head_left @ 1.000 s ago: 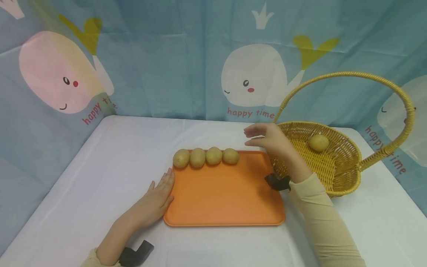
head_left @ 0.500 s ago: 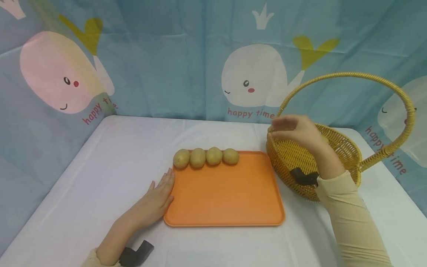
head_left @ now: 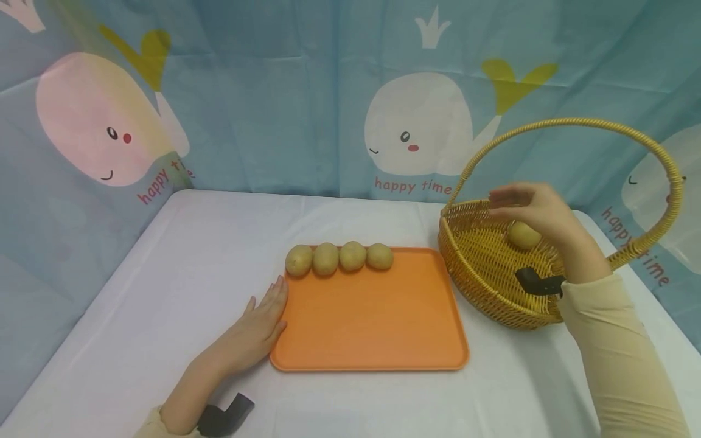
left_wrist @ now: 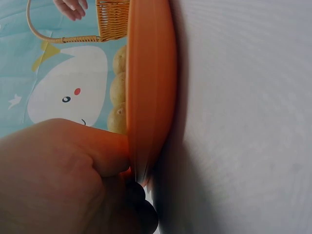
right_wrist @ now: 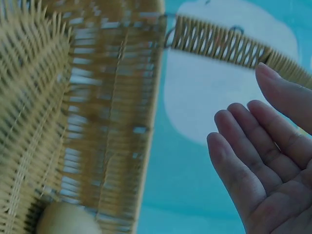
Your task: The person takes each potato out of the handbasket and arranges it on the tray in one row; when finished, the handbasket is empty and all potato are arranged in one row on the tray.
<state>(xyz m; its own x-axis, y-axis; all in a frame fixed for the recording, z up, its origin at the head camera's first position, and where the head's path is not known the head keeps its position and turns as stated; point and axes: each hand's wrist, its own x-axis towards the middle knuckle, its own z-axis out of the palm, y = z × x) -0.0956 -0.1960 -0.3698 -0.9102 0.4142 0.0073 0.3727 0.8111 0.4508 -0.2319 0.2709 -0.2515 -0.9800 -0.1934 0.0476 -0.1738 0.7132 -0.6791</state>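
Note:
In the head view my left hand rests at the left edge of an orange tray, fingers extended along the rim. Its thumb touches the rim in the left wrist view, where the other fingers are dark and partly hidden. Several potatoes stand in a row along the tray's far edge. My right hand hovers above a wicker basket, holding nothing, its fingers loosely bent and the palm showing in the right wrist view. One potato lies in the basket, partly behind that hand.
The basket's tall arched handle rises over the right hand. A white cloth covers the table, and a blue curtain with whale prints hangs behind. Dark straps sit at the wrists.
My right hand has moved rightward from the tray's far right corner to over the basket. The left hand, the tray and the potatoes have stayed in place.

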